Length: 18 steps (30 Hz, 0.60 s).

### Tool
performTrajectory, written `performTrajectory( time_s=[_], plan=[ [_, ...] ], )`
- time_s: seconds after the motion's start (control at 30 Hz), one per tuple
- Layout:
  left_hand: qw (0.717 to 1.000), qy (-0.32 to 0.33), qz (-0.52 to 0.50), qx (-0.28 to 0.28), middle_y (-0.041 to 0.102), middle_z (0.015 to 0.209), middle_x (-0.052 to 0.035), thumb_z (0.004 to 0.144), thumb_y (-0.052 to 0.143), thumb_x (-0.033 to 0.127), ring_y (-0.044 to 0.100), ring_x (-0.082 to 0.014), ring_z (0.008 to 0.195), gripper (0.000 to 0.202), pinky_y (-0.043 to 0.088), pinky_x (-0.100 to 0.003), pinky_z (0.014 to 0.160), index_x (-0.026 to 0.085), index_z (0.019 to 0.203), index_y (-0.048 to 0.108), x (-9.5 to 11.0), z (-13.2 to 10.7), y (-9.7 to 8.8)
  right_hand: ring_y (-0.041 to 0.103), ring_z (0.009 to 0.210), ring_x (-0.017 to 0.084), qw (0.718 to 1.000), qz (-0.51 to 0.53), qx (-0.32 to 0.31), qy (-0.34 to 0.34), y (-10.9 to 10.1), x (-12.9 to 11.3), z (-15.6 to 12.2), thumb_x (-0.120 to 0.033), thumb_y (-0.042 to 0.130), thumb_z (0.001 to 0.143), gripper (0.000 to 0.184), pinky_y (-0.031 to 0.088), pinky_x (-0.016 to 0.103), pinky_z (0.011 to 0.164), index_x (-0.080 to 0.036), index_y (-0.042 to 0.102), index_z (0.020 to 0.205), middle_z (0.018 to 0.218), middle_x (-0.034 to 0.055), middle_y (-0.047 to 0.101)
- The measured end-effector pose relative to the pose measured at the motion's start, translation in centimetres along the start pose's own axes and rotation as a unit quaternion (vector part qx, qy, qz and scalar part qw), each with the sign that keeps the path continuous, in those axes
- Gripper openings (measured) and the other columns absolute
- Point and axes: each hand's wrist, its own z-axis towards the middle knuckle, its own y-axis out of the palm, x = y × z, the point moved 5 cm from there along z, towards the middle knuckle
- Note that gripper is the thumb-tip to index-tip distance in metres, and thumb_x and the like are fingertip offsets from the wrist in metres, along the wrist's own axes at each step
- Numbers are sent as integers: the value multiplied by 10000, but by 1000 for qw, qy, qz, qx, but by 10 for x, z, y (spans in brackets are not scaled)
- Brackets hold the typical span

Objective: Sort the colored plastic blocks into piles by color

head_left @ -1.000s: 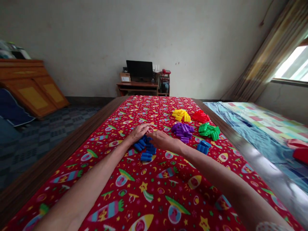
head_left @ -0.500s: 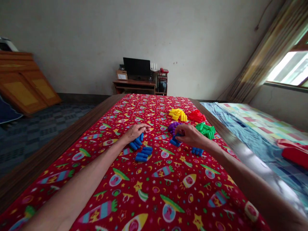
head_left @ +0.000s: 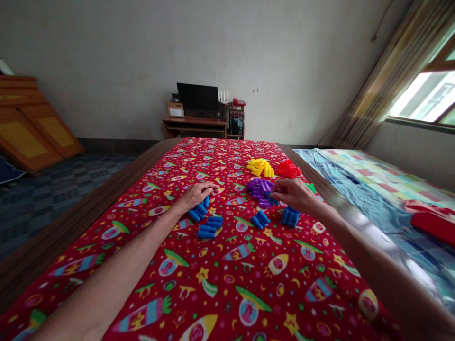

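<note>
My left hand (head_left: 199, 194) is over a small group of blue plastic tube-shaped blocks (head_left: 199, 211), fingers bent and close together. What is between them, if anything, is hidden. At the right, my right hand (head_left: 293, 193) pinches a blue block (head_left: 273, 199) beside the pile of purple blocks (head_left: 259, 188). Below that hand lie two small blue clusters, one nearer the middle (head_left: 260, 219) and one further right (head_left: 290, 217). Another blue cluster (head_left: 210, 227) rests in front of my left hand.
Yellow blocks (head_left: 260, 167) and red blocks (head_left: 288, 168) lie in piles further back. Green blocks (head_left: 311, 187) are mostly behind my right hand. A red patterned cloth (head_left: 227, 274) covers the table. A bed (head_left: 341, 175) stands along the right side.
My right hand has moved right, uncovering more of the purple pile and now hiding most of the green one. A blue cluster now lies apart below it. My left hand stays put.
</note>
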Motion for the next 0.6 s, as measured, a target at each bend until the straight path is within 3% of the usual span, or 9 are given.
performTrajectory(
  time_s=[0.17,0.33,0.47,0.6],
  plan=[
    [1000,-2,7,-4,744,856,-64,783,481,406,705,-214,817,379,580,-337,740,179,957,730,3,0,0,395,506,82,988,-131,-39,70,-2,36,-11,-330,546,811,296,246,238,514,-147,607,587,517,-14,486],
    [1000,3,21,-6,741,829,-55,785,479,395,701,-205,792,364,581,-343,750,185,936,735,7,-1,-1,423,521,109,966,-214,-47,138,5,47,-19,-393,495,846,363,226,260,507,-160,622,599,551,20,515],
    [1000,8,24,-6,739,837,-60,785,467,386,699,-211,812,363,578,-354,769,186,923,737,7,-1,-1,470,562,127,952,-254,-58,160,2,54,-21,-407,491,855,334,235,259,516,-179,674,693,636,44,583],
    [1000,-1,12,-9,733,832,-61,772,492,439,696,-206,786,375,574,-351,768,185,907,732,5,0,0,454,533,115,959,-229,-83,144,3,62,-22,-378,468,864,352,237,263,518,-160,664,669,588,26,541]
  ],
)
